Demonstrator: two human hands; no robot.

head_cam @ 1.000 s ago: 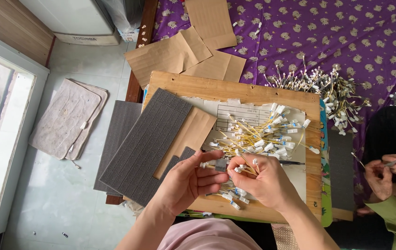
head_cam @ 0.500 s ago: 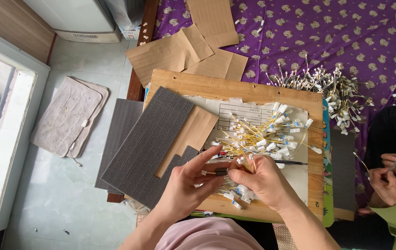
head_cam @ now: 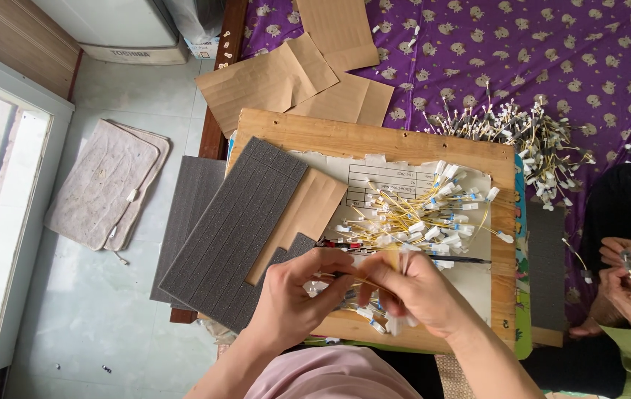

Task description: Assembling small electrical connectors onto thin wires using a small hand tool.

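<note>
One head-worn camera looks steeply down from close above the wooden board (head_cam: pixel 374 140), hands (head_cam: pixel 359 295) near, purple bedspread (head_cam: pixel 551 59) far.

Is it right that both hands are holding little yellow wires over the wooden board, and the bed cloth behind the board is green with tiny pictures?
Not quite. The cloth is purple, not green, as the head view shows. The rest holds: the left hand and the right hand hold little yellow wires over the wooden board, and the cloth has tiny pictures on it.
</note>
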